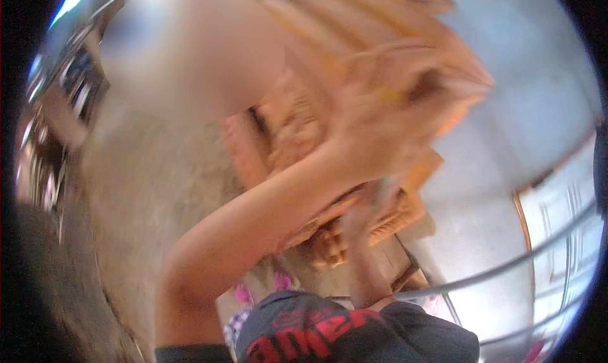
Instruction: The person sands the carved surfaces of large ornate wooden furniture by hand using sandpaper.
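Observation:
A stack of orange bricks (297, 135) fills the middle of the head view, heavily blurred by motion. My left arm rises from the lower left, and my left hand (380, 125) is wrapped on a blurred orange brick (430, 59) at the top of the stack. My right forearm comes straight up from my dark shirt. My right hand (373, 201) is pressed against the lower bricks (392, 220); its fingers are too smeared to read.
Another person stands at the upper left (190, 52), seen only as a blur. Sandy ground (145, 179) lies to the left. A grey surface (506, 109), a curved metal rail (532, 252) and a white panelled door (563, 223) are on the right.

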The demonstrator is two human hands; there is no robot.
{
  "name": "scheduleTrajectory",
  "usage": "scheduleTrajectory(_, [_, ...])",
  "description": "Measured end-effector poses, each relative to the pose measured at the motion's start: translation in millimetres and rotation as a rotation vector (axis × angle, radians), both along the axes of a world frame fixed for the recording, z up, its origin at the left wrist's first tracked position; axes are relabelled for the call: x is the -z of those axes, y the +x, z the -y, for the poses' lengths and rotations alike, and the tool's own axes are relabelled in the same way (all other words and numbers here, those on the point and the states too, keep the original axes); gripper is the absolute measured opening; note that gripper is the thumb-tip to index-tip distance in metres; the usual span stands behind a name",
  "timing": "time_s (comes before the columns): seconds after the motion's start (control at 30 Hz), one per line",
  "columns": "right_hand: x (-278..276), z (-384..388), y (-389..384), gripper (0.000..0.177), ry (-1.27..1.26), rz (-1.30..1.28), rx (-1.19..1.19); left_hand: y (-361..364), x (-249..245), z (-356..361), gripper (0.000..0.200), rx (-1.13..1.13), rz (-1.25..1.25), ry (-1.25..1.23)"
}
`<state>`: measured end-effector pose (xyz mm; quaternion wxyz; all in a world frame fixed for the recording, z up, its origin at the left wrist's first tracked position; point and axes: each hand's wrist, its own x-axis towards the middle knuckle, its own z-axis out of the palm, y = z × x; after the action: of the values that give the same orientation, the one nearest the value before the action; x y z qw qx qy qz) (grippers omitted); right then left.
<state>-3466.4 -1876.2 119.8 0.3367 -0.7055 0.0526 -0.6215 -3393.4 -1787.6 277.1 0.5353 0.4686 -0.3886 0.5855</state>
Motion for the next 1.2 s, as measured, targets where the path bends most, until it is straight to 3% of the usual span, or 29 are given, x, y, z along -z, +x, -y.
scheduleTrajectory(0.1, [-15.2, 1.1, -5.1, 0.039, -0.25, 0.015, -0.106, -5.7, -5.0, -15.3, 0.019, -0.093, 0.008, 0.187])
scheduleTrajectory(0.17, [-23.3, 45.7, 1.4, 0.04, -0.771, -0.004, -0.212, -12.7, -4.8, -24.4, 0.017, -0.134, 0.023, 0.238])
scheduleTrajectory(0.27, [-43.7, 123.5, 38.8, 0.037, -0.689, -0.092, -0.245, -16.8, -9.6, -24.9, 0.013, -0.204, 0.025, 0.335])
scheduleTrajectory(0.37, [-51.9, 221.5, 64.4, 0.039, -0.659, -0.102, -0.093, -19.6, -1.1, -13.1, 0.013, -0.159, -0.054, 0.303])
scheduleTrajectory(0.4, [-49.0, 254.3, 70.7, 0.039, -0.601, -0.174, -0.047, -20.8, 1.8, -7.9, 0.012, -0.178, -0.054, 0.312])
scheduleTrajectory(0.43, [-42.7, 281.1, 85.3, 0.039, -0.279, -0.101, -0.264, -21.5, 4.0, -3.9, 0.011, -0.195, -0.062, 0.319])
scheduleTrajectory(0.5, [-48.7, 329.7, 101.5, 0.038, -0.205, -0.087, -0.263, -20.1, 4.7, -2.0, 0.01, -0.214, -0.047, 0.31])
scheduleTrajectory(0.53, [-56.4, 353.5, 104.6, 0.038, -0.449, -0.138, -0.046, -20.5, 4.2, -3.8, 0.009, -0.217, -0.037, 0.306])
scheduleTrajectory(0.57, [-62.1, 373.7, 111.6, 0.038, -0.451, -0.138, -0.051, -22.0, 4.9, -7.9, 0.009, -0.223, -0.039, 0.305])
scheduleTrajectory(0.63, [-62.6, 422.2, 130.4, 0.038, -0.317, -0.296, 0.058, -25.0, 5.2, -8.0, 0.009, -0.235, -0.09, 0.3])
scheduleTrajectory(0.73, [-63.0, 488.2, 153.1, 0.037, -0.327, -0.233, 0.156, -25.8, 3.8, -9.2, 0.01, -0.256, -0.1, 0.306])
scheduleTrajectory(0.83, [-80.2, 541.1, 165.7, 0.036, -0.046, -0.513, 0.034, -23.1, 4.0, -14.7, 0.01, -0.33, -0.076, 0.36])
scheduleTrajectory(0.87, [-84.5, 552.1, 170.9, 0.037, 0.086, -0.655, -0.026, -23.9, 4.5, -15.9, 0.01, -0.36, -0.093, 0.363])
scheduleTrajectory(1.0, [-88.4, 526.9, 172.0, 0.042, 0.164, -0.687, -0.017, -22.0, 5.0, -11.8, 0.013, -0.296, -0.077, 0.317])
scheduleTrajectory(1.07, [-68.4, 519.5, 179.4, 0.044, -0.053, -0.249, -0.09, -20.3, 4.5, -9.5, 0.015, -0.281, -0.049, 0.29])
scheduleTrajectory(1.13, [-76.6, 465.1, 160.0, 0.041, 0.007, -0.297, 0.022, -20.1, 4.5, -8.8, 0.02, -0.253, -0.042, 0.246])
scheduleTrajectory(1.2, [-79.4, 403.3, 138.1, 0.039, -0.121, -0.162, -0.104, -23.2, 2.0, -10.9, 0.022, -0.223, -0.061, 0.235])
